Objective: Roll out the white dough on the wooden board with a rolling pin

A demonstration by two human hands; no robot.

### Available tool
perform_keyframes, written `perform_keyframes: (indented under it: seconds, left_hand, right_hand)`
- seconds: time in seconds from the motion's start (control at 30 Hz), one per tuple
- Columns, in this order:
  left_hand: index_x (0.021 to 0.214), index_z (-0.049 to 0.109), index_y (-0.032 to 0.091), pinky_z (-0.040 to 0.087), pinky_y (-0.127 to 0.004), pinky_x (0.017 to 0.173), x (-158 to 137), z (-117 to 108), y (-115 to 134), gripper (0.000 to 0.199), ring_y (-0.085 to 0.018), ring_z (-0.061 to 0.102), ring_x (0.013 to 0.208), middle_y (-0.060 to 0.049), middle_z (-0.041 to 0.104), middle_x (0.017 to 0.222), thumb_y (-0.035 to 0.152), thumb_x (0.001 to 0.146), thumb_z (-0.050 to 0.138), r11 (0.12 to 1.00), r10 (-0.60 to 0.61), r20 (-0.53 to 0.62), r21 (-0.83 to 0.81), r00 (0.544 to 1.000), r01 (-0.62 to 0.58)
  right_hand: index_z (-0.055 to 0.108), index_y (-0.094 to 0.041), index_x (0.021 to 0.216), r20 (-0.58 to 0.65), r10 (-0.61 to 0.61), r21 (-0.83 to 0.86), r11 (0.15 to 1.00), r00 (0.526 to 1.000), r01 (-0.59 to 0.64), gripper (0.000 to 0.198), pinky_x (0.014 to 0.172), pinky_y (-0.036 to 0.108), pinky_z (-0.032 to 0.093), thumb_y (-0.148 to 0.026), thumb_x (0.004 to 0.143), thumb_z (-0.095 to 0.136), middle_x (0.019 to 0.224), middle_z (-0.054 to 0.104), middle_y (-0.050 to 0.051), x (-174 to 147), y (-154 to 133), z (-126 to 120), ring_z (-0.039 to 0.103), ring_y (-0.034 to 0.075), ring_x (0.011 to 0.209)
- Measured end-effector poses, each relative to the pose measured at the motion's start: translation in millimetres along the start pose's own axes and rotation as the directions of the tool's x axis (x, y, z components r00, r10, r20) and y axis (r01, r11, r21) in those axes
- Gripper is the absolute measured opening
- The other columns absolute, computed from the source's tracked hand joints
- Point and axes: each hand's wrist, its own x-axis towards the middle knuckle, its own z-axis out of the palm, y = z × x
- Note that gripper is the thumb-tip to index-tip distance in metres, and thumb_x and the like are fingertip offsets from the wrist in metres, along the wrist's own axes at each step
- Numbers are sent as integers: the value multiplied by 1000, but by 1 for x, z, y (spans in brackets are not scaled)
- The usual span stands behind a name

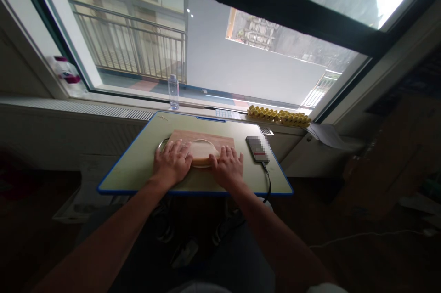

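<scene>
A wooden cutting board (220, 140) lies on the small table, with a metal loop handle (161, 144) at its left end. On the board is a pale, flat, round thing (201, 149) with a thin rim. Its kind I cannot make out. My left hand (172, 160) rests palm down over the board's left part, fingers stretched forward and the thumb by the round thing. Over the right part lies my right hand (227, 164), also palm down, its thumb touching the front edge near the round thing. Both hands partly hide the board.
The pale green table (138, 164) has a blue edge. A phone (257, 148) with a black cable (268, 183) lies right of the board. Along the window sill stand a clear bottle (173, 93), yellow egg-carton-like strips (279, 115) and, far left, a pink-capped bottle (67, 72).
</scene>
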Motion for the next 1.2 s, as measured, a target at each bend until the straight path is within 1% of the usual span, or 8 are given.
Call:
perform_keyframes:
  seconds: [0.2, 0.3, 0.53, 0.7, 0.83, 1.07, 1.2]
  left_hand:
    - [161, 57, 34, 29, -64, 129, 15, 2, -3, 62, -32, 42, 160, -9, 48, 174, 49, 107, 30, 999, -16, 78, 38, 997, 13]
    - [162, 55, 36, 27, -62, 131, 22, 3, -4, 63, -30, 39, 161, -7, 45, 176, 50, 107, 28, 998, -36, 125, 46, 992, 30]
    - [165, 50, 36, 22, -63, 133, 38, -2, -2, 66, -31, 34, 165, -5, 39, 179, 52, 106, 26, 997, -76, 222, 35, 972, 70]
    - [166, 49, 37, 24, -63, 133, 46, -5, -2, 66, -30, 33, 165, -5, 38, 180, 51, 106, 25, 997, -72, 249, 45, 966, 63]
    - [166, 48, 37, 23, -62, 133, 53, -1, -5, 67, -30, 32, 165, -4, 36, 181, 52, 105, 24, 997, -73, 267, 46, 961, 63]
    - [167, 46, 37, 27, -62, 132, 65, 4, -10, 68, -32, 35, 163, -4, 37, 180, 54, 104, 25, 998, -58, 279, 47, 958, 47]
    - [167, 46, 35, 25, -65, 132, 69, 1, -9, 69, -33, 33, 164, -5, 34, 182, 54, 104, 26, 998, -53, 301, 32, 952, 45]
  right_hand:
    - [48, -11, 164, -31, -71, -26, 997, 997, 70, 70, 128, 57, 25, -58, 115, 32, 167, 51, 22, 14, 3, 0, 43, 35, 154]
    - [52, -11, 160, -18, -92, -39, 995, 996, 91, 68, 126, 55, 27, -58, 114, 33, 163, 56, 21, 21, 4, -1, 46, 36, 149]
    - [58, -21, 154, 27, -105, -75, 991, 994, 107, 56, 121, 56, 34, -51, 113, 35, 158, 61, 15, 35, 2, -5, 48, 36, 146]
    - [61, -22, 150, 30, -117, -97, 988, 993, 119, 53, 115, 56, 39, -47, 111, 36, 155, 62, 14, 42, 1, -6, 52, 37, 140]
    - [63, -23, 147, 48, -123, -110, 986, 991, 128, 52, 112, 56, 40, -46, 110, 36, 152, 64, 14, 45, 1, -7, 53, 37, 137]
    - [64, -26, 148, 57, -120, -82, 989, 991, 124, 53, 113, 56, 38, -45, 109, 34, 153, 64, 12, 53, 0, -6, 52, 36, 140]
    - [63, -27, 150, 59, -116, -60, 991, 992, 119, 54, 115, 55, 38, -44, 107, 34, 155, 64, 10, 59, 2, -3, 51, 36, 141]
